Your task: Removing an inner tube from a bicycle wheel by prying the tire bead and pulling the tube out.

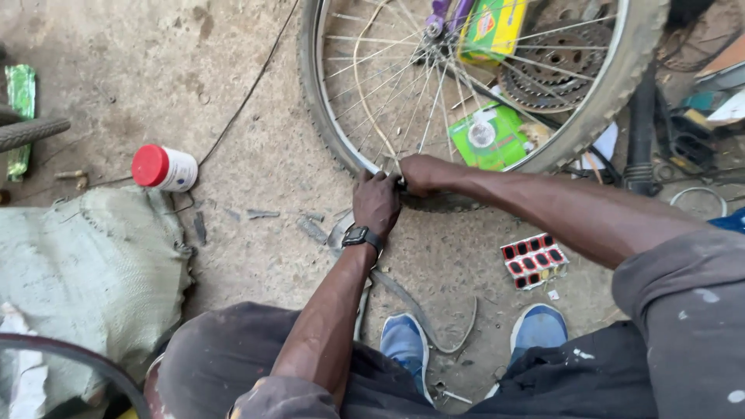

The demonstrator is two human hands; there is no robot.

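The floor (256, 93) is bare, dusty concrete, littered with workshop odds and ends. At the far left lies a green sack (85, 264), and just beyond it a small white tub with a red lid (163, 167) on its side. Moving right, the left hand (376, 203), a black watch on its wrist, presses down on the near edge of a bicycle wheel (481, 85), fingers curled tight over the tyre. Touching it on the right, the right hand (423, 174) grips the same spot, fingers closed round the rim and tyre. The wheel stands tilted, its near edge on the floor before the person's blue shoes (405, 341), its flat face turned toward the camera, hub and sprockets at the far side; the axle runs roughly near to far. To work the tyre well here, I'd judge both hands should stay close together and keep the pressure even. Right of the arms sits a card of red-and-black patches (534, 261).
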